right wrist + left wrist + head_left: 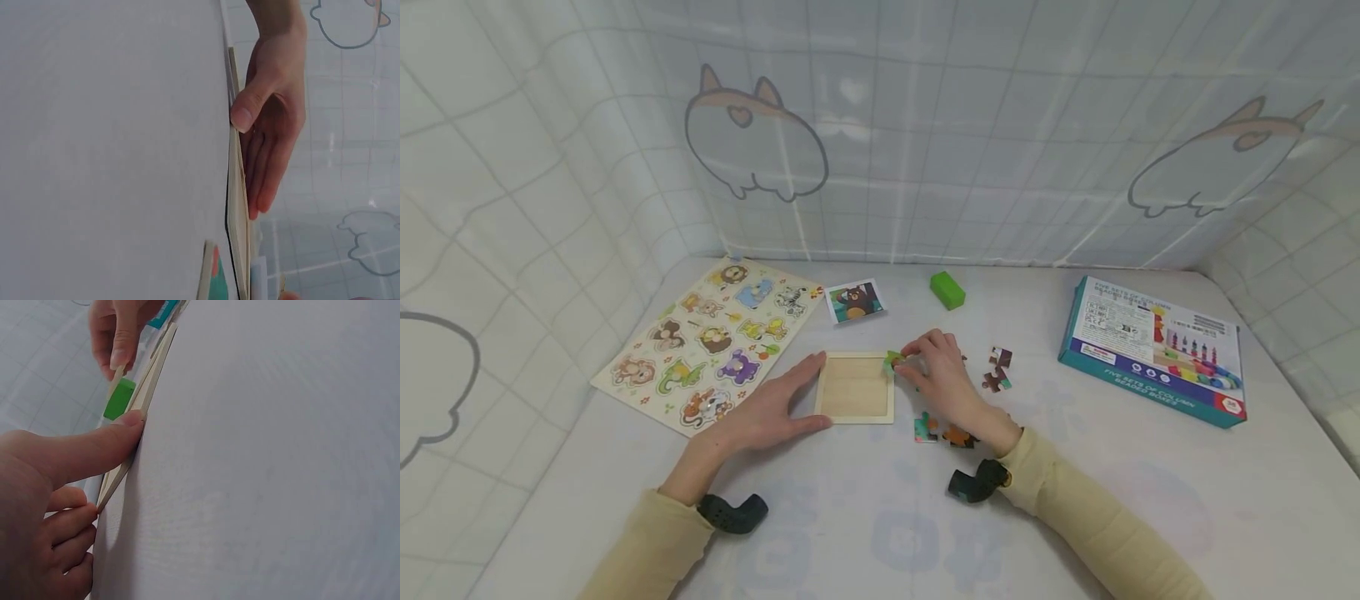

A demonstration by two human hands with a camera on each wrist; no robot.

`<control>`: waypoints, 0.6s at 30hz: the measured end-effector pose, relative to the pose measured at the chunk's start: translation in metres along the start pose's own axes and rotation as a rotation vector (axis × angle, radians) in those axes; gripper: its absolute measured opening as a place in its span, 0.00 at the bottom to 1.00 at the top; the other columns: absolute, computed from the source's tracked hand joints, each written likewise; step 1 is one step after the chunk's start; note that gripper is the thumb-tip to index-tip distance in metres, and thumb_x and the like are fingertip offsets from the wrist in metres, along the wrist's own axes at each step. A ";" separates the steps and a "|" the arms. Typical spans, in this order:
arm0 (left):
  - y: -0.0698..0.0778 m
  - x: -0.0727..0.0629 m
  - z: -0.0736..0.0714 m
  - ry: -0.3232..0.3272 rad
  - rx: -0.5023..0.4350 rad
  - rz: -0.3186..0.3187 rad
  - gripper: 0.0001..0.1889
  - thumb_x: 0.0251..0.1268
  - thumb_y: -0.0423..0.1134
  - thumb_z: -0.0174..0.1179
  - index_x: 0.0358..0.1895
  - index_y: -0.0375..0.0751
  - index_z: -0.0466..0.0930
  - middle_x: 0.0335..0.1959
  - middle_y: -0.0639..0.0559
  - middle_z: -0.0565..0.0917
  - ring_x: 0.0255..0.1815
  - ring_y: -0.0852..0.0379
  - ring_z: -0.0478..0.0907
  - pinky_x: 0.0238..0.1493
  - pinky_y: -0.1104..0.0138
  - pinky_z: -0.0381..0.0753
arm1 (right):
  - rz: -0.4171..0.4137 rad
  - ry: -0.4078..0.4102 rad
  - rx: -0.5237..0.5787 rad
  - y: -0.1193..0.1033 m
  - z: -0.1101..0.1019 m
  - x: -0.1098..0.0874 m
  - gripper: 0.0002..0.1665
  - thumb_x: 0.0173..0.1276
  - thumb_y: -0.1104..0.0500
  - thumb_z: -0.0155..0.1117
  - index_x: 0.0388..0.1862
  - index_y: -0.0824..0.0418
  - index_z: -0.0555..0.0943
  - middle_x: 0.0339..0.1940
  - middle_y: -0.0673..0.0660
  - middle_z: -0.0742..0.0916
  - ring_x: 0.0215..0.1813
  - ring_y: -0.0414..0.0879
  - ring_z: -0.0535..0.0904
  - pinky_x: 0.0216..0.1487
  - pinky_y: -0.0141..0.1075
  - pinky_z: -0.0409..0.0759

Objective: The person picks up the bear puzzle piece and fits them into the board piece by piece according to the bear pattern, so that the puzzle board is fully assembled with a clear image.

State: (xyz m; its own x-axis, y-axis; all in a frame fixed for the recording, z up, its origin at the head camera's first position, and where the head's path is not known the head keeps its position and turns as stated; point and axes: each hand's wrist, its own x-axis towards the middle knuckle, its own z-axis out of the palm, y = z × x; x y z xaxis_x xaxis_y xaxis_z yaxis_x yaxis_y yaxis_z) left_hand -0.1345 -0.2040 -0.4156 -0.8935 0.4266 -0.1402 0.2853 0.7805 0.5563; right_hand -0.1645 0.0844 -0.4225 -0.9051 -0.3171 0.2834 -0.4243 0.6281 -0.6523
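Note:
A shallow square wooden puzzle tray (855,387) lies bare inside at the middle of the table. My left hand (772,408) brackets its left side, thumb at the near corner and straight fingers along the far one. In the left wrist view the thumb presses on the tray's rim (150,394). Over the tray's far right corner, my right hand (942,371) pinches a greenish puzzle piece (891,361) between thumb and fingers. Its pale wooden edge shows in the left wrist view. Loose puzzle pieces (926,428) lie right of the tray, some partly hidden under the right hand and wrist.
A small bear picture card (856,302) lies beyond the tray, with a green block (947,290) to its right. An animal puzzle board (715,337) lies at left. A beaded-toy box (1153,350) lies at right. More pieces (997,380) lie beyond the right wrist.

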 end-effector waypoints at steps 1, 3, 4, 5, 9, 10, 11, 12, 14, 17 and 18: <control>0.000 0.000 0.000 -0.001 0.000 0.000 0.51 0.61 0.60 0.66 0.81 0.47 0.49 0.82 0.44 0.53 0.81 0.41 0.50 0.78 0.46 0.55 | -0.004 -0.001 -0.001 -0.002 0.002 0.001 0.13 0.68 0.57 0.69 0.46 0.65 0.83 0.44 0.60 0.79 0.50 0.54 0.69 0.50 0.44 0.72; -0.001 0.000 0.000 0.000 0.000 0.000 0.51 0.61 0.61 0.66 0.81 0.47 0.49 0.82 0.44 0.53 0.81 0.41 0.50 0.78 0.46 0.55 | -0.011 -0.006 0.002 -0.007 0.006 0.002 0.13 0.68 0.57 0.69 0.46 0.65 0.83 0.44 0.60 0.79 0.50 0.54 0.69 0.51 0.44 0.72; -0.001 0.000 0.000 0.000 -0.002 0.001 0.51 0.61 0.61 0.65 0.81 0.47 0.49 0.82 0.44 0.53 0.81 0.41 0.50 0.78 0.46 0.55 | -0.014 -0.010 0.005 -0.009 0.008 0.004 0.13 0.68 0.57 0.69 0.46 0.65 0.83 0.44 0.60 0.79 0.50 0.54 0.69 0.51 0.45 0.72; -0.002 0.000 0.000 0.000 -0.006 0.000 0.51 0.61 0.61 0.66 0.81 0.48 0.49 0.82 0.44 0.53 0.81 0.42 0.50 0.78 0.46 0.55 | -0.017 -0.014 0.009 -0.012 0.010 0.005 0.13 0.68 0.57 0.69 0.46 0.65 0.83 0.44 0.60 0.79 0.50 0.54 0.69 0.52 0.45 0.72; -0.001 0.000 -0.001 -0.007 -0.016 -0.005 0.51 0.61 0.61 0.66 0.81 0.49 0.48 0.82 0.44 0.52 0.81 0.42 0.50 0.78 0.45 0.56 | -0.016 -0.033 0.010 -0.020 0.018 0.010 0.14 0.69 0.56 0.69 0.46 0.65 0.83 0.44 0.60 0.79 0.50 0.54 0.68 0.53 0.46 0.71; -0.001 0.000 -0.001 -0.009 -0.014 -0.003 0.51 0.61 0.61 0.65 0.81 0.49 0.48 0.82 0.44 0.52 0.81 0.41 0.50 0.78 0.44 0.56 | -0.013 -0.040 0.008 -0.022 0.020 0.011 0.14 0.69 0.55 0.69 0.46 0.64 0.83 0.45 0.59 0.79 0.50 0.54 0.68 0.53 0.45 0.71; -0.001 -0.001 -0.001 -0.012 -0.014 -0.008 0.51 0.61 0.61 0.65 0.81 0.50 0.48 0.82 0.44 0.52 0.81 0.42 0.50 0.78 0.45 0.56 | -0.011 -0.047 0.005 -0.023 0.023 0.012 0.14 0.69 0.55 0.69 0.47 0.64 0.83 0.45 0.58 0.78 0.50 0.53 0.68 0.53 0.45 0.70; -0.001 -0.001 -0.001 -0.015 -0.013 -0.012 0.51 0.61 0.62 0.65 0.81 0.50 0.48 0.82 0.45 0.52 0.81 0.42 0.50 0.78 0.45 0.57 | -0.008 -0.053 -0.001 -0.025 0.025 0.014 0.14 0.69 0.55 0.68 0.47 0.64 0.83 0.45 0.58 0.78 0.50 0.53 0.68 0.54 0.45 0.70; -0.001 -0.001 -0.001 -0.020 -0.009 -0.016 0.51 0.61 0.62 0.65 0.82 0.50 0.48 0.82 0.45 0.52 0.81 0.42 0.50 0.77 0.44 0.57 | -0.009 -0.061 -0.012 -0.028 0.029 0.016 0.14 0.69 0.55 0.68 0.47 0.63 0.83 0.44 0.57 0.78 0.50 0.52 0.68 0.53 0.44 0.70; 0.000 -0.001 -0.001 -0.019 -0.011 -0.026 0.51 0.61 0.62 0.66 0.82 0.51 0.48 0.82 0.47 0.52 0.81 0.44 0.50 0.78 0.46 0.57 | -0.012 -0.070 -0.022 -0.032 0.036 0.018 0.15 0.69 0.54 0.68 0.47 0.63 0.83 0.45 0.57 0.78 0.50 0.52 0.68 0.55 0.45 0.70; 0.000 -0.001 -0.001 -0.018 -0.009 -0.022 0.51 0.61 0.62 0.66 0.82 0.51 0.48 0.82 0.46 0.52 0.81 0.43 0.50 0.78 0.45 0.57 | -0.016 -0.069 -0.026 -0.033 0.038 0.019 0.15 0.70 0.54 0.68 0.47 0.63 0.83 0.45 0.57 0.78 0.50 0.52 0.68 0.55 0.45 0.70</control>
State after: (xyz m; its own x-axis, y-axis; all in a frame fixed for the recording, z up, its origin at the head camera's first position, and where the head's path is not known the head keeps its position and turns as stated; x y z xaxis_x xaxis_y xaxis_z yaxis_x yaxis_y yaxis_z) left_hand -0.1343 -0.2048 -0.4147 -0.8930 0.4179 -0.1670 0.2630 0.7857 0.5599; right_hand -0.1662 0.0310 -0.4221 -0.8943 -0.3751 0.2438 -0.4401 0.6401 -0.6297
